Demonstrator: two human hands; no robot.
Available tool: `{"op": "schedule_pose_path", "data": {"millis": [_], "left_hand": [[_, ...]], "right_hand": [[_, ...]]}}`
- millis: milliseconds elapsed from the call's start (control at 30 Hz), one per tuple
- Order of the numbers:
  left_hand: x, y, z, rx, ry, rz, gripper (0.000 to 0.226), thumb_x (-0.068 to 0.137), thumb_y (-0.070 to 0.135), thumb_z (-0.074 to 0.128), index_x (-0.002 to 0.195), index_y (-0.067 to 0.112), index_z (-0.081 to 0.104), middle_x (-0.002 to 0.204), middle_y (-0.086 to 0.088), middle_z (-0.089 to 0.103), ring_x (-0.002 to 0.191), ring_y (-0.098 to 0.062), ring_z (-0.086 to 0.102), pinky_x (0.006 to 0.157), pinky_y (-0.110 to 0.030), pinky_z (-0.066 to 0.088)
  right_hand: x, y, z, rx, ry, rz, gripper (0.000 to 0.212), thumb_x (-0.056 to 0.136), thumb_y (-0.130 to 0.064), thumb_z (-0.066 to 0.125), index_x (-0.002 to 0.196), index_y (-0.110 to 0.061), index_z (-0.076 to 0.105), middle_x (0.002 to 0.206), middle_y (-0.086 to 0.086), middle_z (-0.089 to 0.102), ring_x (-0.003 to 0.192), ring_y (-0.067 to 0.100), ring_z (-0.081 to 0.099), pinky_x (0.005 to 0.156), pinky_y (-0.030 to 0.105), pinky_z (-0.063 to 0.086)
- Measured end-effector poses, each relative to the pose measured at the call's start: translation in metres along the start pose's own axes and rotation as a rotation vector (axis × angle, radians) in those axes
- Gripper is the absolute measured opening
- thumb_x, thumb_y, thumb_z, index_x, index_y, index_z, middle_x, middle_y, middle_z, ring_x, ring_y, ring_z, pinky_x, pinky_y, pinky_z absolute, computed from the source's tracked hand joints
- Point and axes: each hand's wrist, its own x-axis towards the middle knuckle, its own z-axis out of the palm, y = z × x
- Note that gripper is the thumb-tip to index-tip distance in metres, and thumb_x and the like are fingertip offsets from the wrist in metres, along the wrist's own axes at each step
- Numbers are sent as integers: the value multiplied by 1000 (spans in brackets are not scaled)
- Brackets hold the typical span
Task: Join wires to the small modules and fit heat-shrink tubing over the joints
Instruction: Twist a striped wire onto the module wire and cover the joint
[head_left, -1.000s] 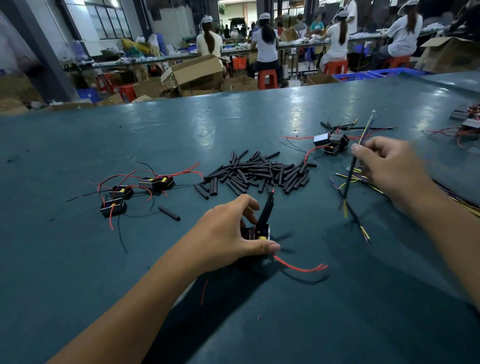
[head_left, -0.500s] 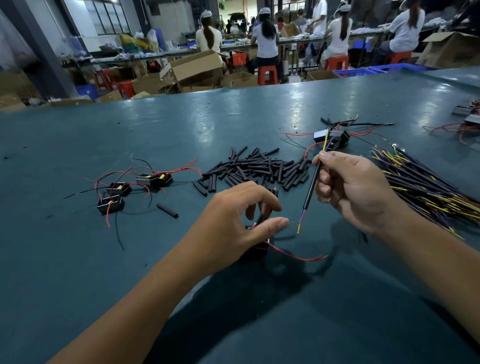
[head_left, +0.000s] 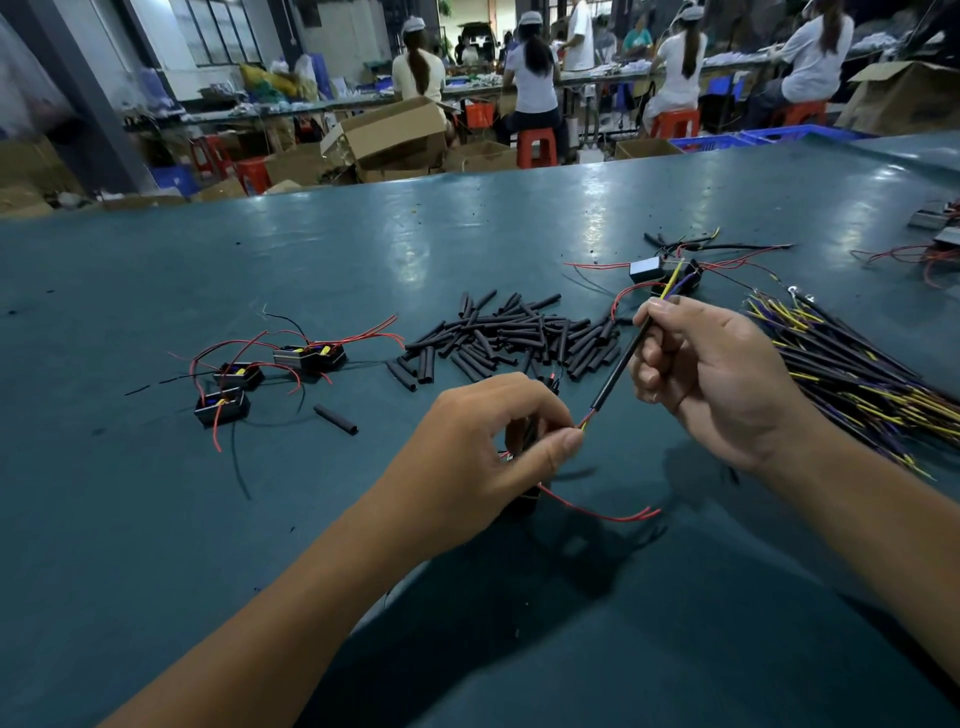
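Nearest the person, a thin red lead (head_left: 602, 512) trails limp across the table (head_left: 156, 571) from under the left hand (head_left: 483, 457), which curls round a small module (head_left: 524, 441) that is mostly hidden by the fingers; the thumb and forefinger pinch together at the tip, where the bare ends of the sheathed cable (head_left: 621, 366) meet them. Whether a module lead is caught in that pinch cannot be told. The right hand (head_left: 711, 379) grips the cable's black jacket, fingers wrapped about its middle, with yellow and purple cores poking out above the knuckles and a red and a yellow core showing below. The cable looks light and fairly stiff along the jacket, so the jacket seems the right place to steer it from, while the stripped cores look fine and easily bent and are best pinched close to their ends. The module looks small, light and rigid, apt to slide on the smooth table unless held by its body. Beyond the left fingers lies a heap of heat-shrink tubing (head_left: 509, 338), short, light black sleeves that would roll or scatter readily; one loose piece (head_left: 336, 420) lies apart to their left. Further left sit three wired modules (head_left: 249, 379), to the right of the right hand a bundle of cables (head_left: 852, 374), and beyond its fingertips more modules (head_left: 660, 270).
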Motion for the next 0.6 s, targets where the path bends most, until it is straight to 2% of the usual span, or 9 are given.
{"op": "schedule_pose_path", "data": {"millis": [100,200,267,333,400,467,533,600], "left_hand": [[-1,-1,-2,-165,-27,-109,10,95,24,67,87,17,68,76,12,62,72,-4,56,69,-9,39],[0,-3,-1,-334,-36,-218,11,94,23,66,84,20,66,72,13,60,67,-3,52,65,-17,41],[2,-4,-2,-403,4,-281,12,90,26,65,80,21,66,70,0,59,67,-10,51,64,-27,42],[4,-5,-3,-436,54,-320,13,88,26,64,78,18,65,72,-14,59,65,-14,50,63,-27,41],[4,-4,-5,-436,79,-333,16,87,27,64,77,15,64,71,-15,57,65,-15,48,62,-28,40],[3,-3,-5,-415,78,-318,20,88,27,67,76,12,62,66,-11,53,63,-14,46,61,-29,39],[2,-2,-5,-391,69,-308,23,92,22,69,75,10,60,61,6,51,59,-8,44,57,-21,37],[2,-3,-4,-357,66,-320,22,95,17,68,76,9,59,61,12,50,58,-6,42,55,-19,37]], "right_hand": [[0,0,-1,20,-2,-8,27,100,-13,45,77,-10,57,54,0,48,45,15,45,44,23,36],[0,2,-3,27,-2,-17,26,100,-10,43,77,-9,56,53,0,48,44,15,44,43,22,36],[1,2,-4,27,-2,-24,25,99,-8,42,78,-8,56,54,1,47,45,15,44,43,23,36],[2,2,-5,18,-4,-28,24,98,-7,41,78,-8,56,54,1,47,45,16,43,44,24,36],[2,4,-5,7,-10,-28,24,97,-6,41,79,-7,57,54,2,47,45,16,44,44,24,36],[1,6,-4,-9,-14,-32,24,97,-6,43,79,-7,59,54,2,48,45,16,44,44,24,37],[1,7,-4,-17,-17,-39,24,97,-6,44,78,-7,60,54,2,48,45,17,45,43,23,37],[1,6,-5,-20,-25,-48,25,96,-5,44,78,-7,60,54,3,48,45,17,45,43,24,37]]}}
